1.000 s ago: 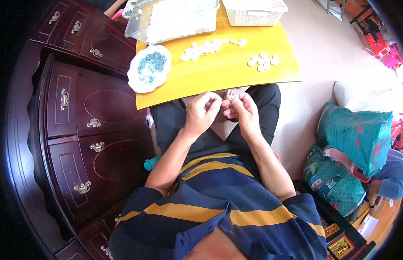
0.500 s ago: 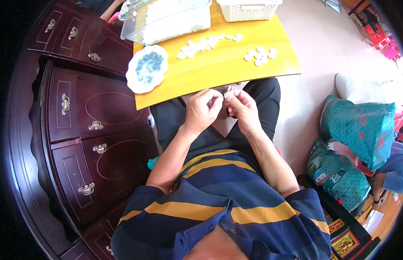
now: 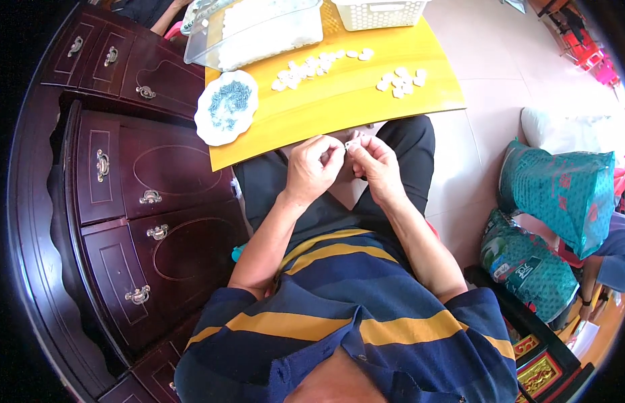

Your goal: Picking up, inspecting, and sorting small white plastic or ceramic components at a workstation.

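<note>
Over my lap, just off the table's near edge, my two hands meet fingertip to fingertip. My right hand (image 3: 378, 169) pinches a small white piece (image 3: 349, 145) between thumb and forefinger. My left hand (image 3: 310, 168) is closed in a pinch right beside that piece; whatever its fingertips hold is too small to make out. On the yellow table (image 3: 339, 111) lie a loose spread of small white pieces (image 3: 292, 75) and a smaller cluster of similar white pieces (image 3: 398, 82) to the right. A white scalloped plate (image 3: 206, 129) at the left carries many small dark slivers.
A clear plastic bin (image 3: 200, 48) full of white pieces and a white lattice basket (image 3: 383, 16) stand at the table's far side. Dark wooden drawers (image 3: 171, 161) line the left. Teal bags (image 3: 557, 191) rest at the right, near another person's arm (image 3: 588, 285).
My hands stay almost in place, still fingertip to fingertip at the white piece. The whole view has shifted slightly. At the right edge, the other person's arm has moved a little.
</note>
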The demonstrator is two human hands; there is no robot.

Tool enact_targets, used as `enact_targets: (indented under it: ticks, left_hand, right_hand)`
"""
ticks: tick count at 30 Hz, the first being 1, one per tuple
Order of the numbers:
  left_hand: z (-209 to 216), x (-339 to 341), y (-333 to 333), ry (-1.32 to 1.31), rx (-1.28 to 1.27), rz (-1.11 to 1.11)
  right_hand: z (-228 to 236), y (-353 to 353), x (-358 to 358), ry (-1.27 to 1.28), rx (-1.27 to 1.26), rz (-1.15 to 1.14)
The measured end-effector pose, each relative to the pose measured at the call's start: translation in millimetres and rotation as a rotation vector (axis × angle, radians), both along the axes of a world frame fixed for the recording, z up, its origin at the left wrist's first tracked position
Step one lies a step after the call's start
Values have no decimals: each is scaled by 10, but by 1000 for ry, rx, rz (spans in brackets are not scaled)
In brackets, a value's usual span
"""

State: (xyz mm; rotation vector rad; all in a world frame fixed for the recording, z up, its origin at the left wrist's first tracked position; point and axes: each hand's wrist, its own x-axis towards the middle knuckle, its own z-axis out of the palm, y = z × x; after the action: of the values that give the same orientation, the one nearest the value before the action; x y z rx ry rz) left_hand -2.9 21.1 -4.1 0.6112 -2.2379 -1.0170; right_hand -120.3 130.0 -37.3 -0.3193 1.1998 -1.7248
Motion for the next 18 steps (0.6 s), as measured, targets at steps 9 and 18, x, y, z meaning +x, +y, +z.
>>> enact_targets:
  ticks: [9, 18]
  left_hand:
    - [2, -14, -9, -27, -76, -11]
    - [109, -180, -66, -37, 178, -19]
  right_hand:
    - [-27, -3, 24, 93, -14, -25]
    - [-48, 0, -153, -80, -71, -111]
